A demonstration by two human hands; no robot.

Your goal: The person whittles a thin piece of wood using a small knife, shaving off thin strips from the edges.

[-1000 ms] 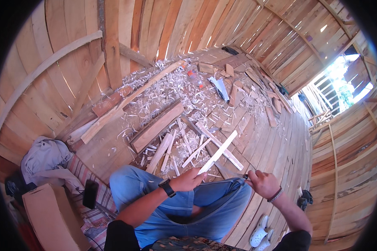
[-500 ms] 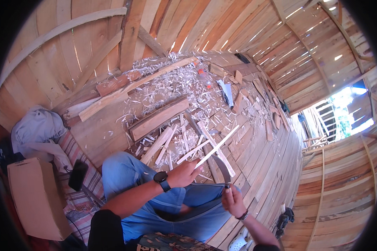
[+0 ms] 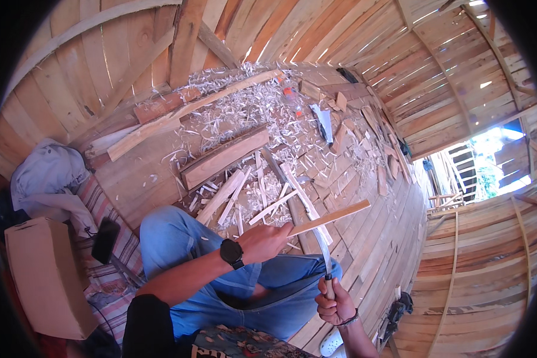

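My left hand [image 3: 267, 242], closed, grips one end of a flat, narrow wooden strip [image 3: 347, 212] that points out to the right. In my right hand [image 3: 338, 305] is the handle of a knife [image 3: 326, 256], its blade pointing away from me. The blade's upper part meets the strip in view; I cannot tell whether they touch. Beyond my hands a pale split stick [image 3: 300, 194] lies over a dark bar [image 3: 274, 164]. Left of these lie several more split sticks [image 3: 219, 196] and a thick squared wood block [image 3: 227, 157], among curled shavings [image 3: 221, 128].
A long board [image 3: 191, 116] lies by the far plank wall. A handsaw blade [image 3: 323, 123] and offcuts [image 3: 381, 180] are scattered at the far right. To my left are a cardboard box [image 3: 49, 277], a phone on a stand [image 3: 105, 240] and a grey cloth [image 3: 49, 176]. A white clog [image 3: 331, 343] sits at lower right.
The strip has swung clockwise to a flatter angle and turned to show a broader face. My right hand has moved nearer to me with the knife, whose blade now stands more upright.
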